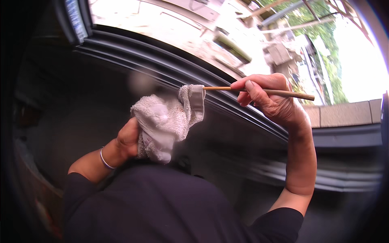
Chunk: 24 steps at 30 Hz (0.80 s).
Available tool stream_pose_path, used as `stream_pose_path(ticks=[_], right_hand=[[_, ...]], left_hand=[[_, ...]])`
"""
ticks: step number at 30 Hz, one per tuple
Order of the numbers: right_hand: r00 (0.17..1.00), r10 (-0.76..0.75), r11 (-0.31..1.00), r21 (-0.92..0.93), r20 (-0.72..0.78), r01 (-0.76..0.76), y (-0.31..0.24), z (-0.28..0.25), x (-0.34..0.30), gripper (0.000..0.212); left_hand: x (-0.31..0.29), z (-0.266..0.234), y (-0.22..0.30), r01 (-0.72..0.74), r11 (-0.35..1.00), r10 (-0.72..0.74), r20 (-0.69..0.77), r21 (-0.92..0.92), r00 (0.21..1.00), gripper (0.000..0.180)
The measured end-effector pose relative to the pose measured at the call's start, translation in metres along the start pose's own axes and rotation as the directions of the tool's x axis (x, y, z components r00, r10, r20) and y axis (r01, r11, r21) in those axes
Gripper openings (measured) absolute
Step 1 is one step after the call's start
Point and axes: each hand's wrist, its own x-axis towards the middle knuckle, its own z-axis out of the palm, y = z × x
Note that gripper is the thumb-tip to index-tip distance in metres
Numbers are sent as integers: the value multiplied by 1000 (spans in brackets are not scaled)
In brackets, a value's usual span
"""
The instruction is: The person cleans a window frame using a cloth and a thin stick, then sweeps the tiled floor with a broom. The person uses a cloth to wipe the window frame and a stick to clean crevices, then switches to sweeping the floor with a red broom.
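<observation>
A white terry cloth [164, 119] is bunched up in my left hand [129, 137], whose fingers are mostly hidden behind it. A silvery bracelet [106, 159] circles that wrist. My right hand [269, 97] pinches a thin wooden chopstick [289, 94] between thumb and fingers. The thicker, darker end sticks out to the right, while the slimmer end points left into a folded edge of the cloth. That tip is covered by the fabric. Both hands are raised in front of the dark window frame.
A dark grooved window frame [162, 54] crosses behind the hands on a slant. Through the opening a bright yard shows, with timber, blocks [279, 52] and greenery. A tiled ledge [344, 113] runs along the right. The lower area is dark and hard to make out.
</observation>
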Motion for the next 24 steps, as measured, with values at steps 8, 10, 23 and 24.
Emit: stream_pose_path(ticks=[8,10,23,24], right_hand=[[871,415,902,-7,-262,-432,45,-56,-150,22],[833,458,874,-17,-309,-486,57,-67,-175,22],[603,404,708,-183,-688,-682,142,-71,-289,25],[572,392,717,-150,-720,-680,142,-67,-293,26]], left_hand=[[111,21,-112,518,855,-516,125,23,847,46],[132,30,-139,562,827,-557,130,1,820,41],[246,56,-307,816,513,-737,349,-266,578,19],[249,60,-317,810,514,-753,304,-283,584,18]])
